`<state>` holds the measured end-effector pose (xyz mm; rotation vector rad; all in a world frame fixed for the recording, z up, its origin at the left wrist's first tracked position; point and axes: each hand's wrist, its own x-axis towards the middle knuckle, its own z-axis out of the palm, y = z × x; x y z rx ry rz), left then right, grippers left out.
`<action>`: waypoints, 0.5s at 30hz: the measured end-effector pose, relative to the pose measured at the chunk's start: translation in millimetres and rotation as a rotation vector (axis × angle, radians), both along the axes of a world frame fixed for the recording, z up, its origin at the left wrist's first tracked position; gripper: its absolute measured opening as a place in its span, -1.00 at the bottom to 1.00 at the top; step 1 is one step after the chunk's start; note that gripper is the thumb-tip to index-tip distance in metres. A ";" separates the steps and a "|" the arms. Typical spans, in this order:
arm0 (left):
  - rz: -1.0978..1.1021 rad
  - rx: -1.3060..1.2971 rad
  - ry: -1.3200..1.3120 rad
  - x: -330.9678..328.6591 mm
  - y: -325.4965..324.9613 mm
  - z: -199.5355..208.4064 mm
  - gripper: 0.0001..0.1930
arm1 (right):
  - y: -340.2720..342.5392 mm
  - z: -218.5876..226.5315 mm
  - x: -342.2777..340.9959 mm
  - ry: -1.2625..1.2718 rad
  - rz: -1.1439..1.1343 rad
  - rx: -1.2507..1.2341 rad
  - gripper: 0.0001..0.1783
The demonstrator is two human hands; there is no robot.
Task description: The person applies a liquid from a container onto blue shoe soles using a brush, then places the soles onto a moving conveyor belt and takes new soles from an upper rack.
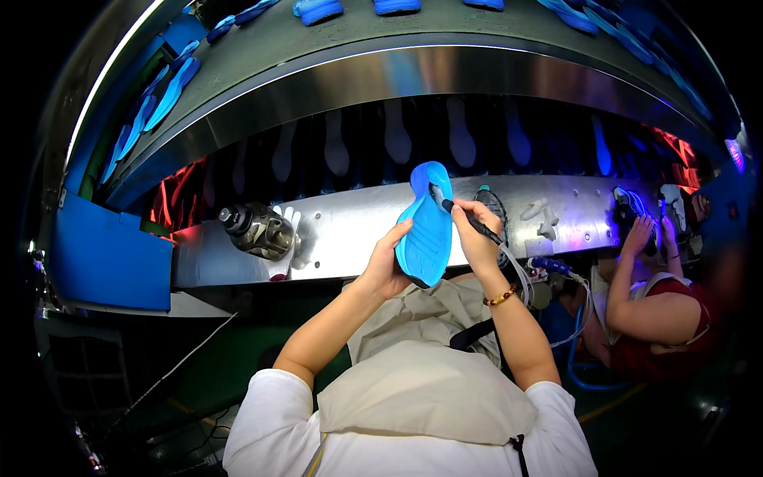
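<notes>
A bright blue shoe sole (427, 242) is held up in front of me, its hollow inner face toward me and its length running away from me. My left hand (385, 264) is closed around its near left edge, thumb along the rim. In my right hand (478, 237) is a slim black brush (485, 231) with clear tubing trailing from its back end. The brush's tip meets the inside of the sole toward its far part, where a pale greyish patch shows. Just right of my right hand, a dark shoe sole (494, 205) lies on the metal ledge (342, 215).
A dark rounded metal device (261, 230) stands at the ledge's left. Grey-white pieces (544, 218) lie to the right. Blue soles (396, 6) rest on the green conveyor belt (318, 40) above. More soles (335, 143) line the dark space underneath. A co-worker (661, 318) handles blue-lit items at right.
</notes>
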<state>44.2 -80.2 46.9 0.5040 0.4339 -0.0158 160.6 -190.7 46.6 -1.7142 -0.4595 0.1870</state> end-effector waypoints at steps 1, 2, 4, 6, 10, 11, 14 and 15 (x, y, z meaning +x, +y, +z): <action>0.013 0.009 -0.010 1.1 -1.2 -1.4 -0.45 | 0.3 -10.2 2.7 0.025 0.002 0.056 -0.82; 0.011 0.007 -0.011 1.1 -4.5 -2.3 -0.45 | -1.8 -16.8 4.9 0.024 0.000 0.055 -0.82; 0.081 0.006 -0.051 -0.4 -13.7 5.1 -0.50 | -1.5 -18.9 4.3 0.097 -0.010 0.124 -0.81; 0.120 0.006 -0.064 1.3 -20.8 2.3 -0.51 | -0.8 -18.0 6.4 0.114 -0.004 0.146 -0.81; 0.180 0.001 -0.068 3.6 -29.0 1.6 -0.54 | -3.5 -15.0 8.6 0.115 0.000 0.142 -0.80; 0.181 0.000 -0.070 4.1 -29.9 0.0 -0.54 | -4.2 -15.2 8.7 0.113 0.001 0.141 -0.80; 0.180 -0.007 -0.079 6.6 -32.2 -9.2 -0.54 | -7.5 -17.4 4.7 0.119 -0.009 0.168 -0.80; 0.239 0.010 -0.073 9.6 -32.7 -12.0 -0.54 | -8.5 -18.0 2.3 0.148 -0.012 0.185 -0.80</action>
